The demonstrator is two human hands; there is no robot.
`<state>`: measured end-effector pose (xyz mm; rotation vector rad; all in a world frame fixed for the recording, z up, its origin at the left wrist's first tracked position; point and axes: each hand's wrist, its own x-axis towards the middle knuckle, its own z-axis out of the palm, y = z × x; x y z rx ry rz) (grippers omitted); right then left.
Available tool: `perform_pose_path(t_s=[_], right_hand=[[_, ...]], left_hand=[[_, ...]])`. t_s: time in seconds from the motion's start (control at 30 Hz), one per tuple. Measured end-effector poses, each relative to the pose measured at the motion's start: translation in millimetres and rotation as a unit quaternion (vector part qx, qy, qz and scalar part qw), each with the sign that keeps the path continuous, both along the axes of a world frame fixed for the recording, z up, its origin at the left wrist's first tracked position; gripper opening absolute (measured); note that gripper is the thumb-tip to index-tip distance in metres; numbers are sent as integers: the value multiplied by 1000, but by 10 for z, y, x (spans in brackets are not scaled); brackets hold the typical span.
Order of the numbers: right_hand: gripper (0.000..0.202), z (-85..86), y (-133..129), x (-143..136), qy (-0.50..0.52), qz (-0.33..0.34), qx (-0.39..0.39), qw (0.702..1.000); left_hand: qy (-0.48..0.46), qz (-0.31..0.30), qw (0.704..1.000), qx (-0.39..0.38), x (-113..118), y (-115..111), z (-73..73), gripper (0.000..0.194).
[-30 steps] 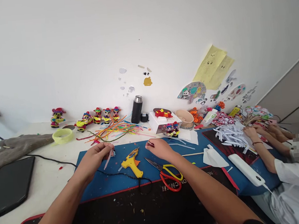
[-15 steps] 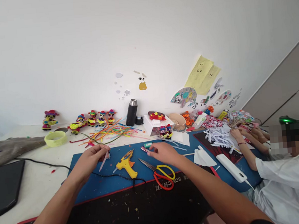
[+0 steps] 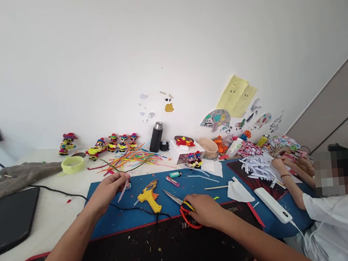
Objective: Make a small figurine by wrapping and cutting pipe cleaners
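Observation:
My left hand [image 3: 113, 187] is closed in a pinch on a thin, pale pinkish strip [image 3: 123, 191], which hangs down from the fingertips. My right hand [image 3: 204, 210] lies over the scissors [image 3: 175, 199], fingers closed around the red and yellow handles; the blades point to the upper left and part of the handles is hidden. Between the hands a yellow glue gun [image 3: 151, 198] rests on the blue mat [image 3: 108, 219]. Beyond the scissors lie a pink patterned lighter [image 3: 173, 181] and a green lighter [image 3: 175, 174].
Colourful pipe cleaners [image 3: 134, 158] are heaped behind the mat near a black flask [image 3: 156, 138]. Several small figures [image 3: 113, 142] stand by the wall. White paper strips [image 3: 256, 168] and a white device [image 3: 272, 205] lie right, beside another person's arm [image 3: 291, 185]. A black tablet-like slab [image 3: 14, 219] is left.
My right hand has left the pink lighter and come back toward me onto the scissors' handles. My left hand still pinches the pale strip. The view has shifted slightly.

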<state>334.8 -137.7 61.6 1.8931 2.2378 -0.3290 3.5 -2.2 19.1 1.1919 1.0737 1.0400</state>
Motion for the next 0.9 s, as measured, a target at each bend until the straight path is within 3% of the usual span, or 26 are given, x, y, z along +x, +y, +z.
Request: perform_pose_path(t_s=[0.23, 0.5, 0.67, 0.77, 0.9], right_hand=[[45, -33, -12, 4, 26, -17, 25, 999], [40, 106, -60, 51, 98, -81, 39, 991], [32, 13, -36, 141, 192, -134, 45, 971], [25, -62, 13, 159, 337, -179, 43, 923], [39, -77, 66, -2, 564, -228, 16, 793]], left_hand=[[-3, 3, 1000, 2, -11, 21, -41, 56], [-6, 1, 1000, 2, -6, 11, -23, 58], [-5, -2, 1000, -5, 0, 15, -32, 59], [-3, -9, 1000, -1, 7, -7, -8, 58], [-33, -44, 998, 1, 43, -95, 74, 53]])
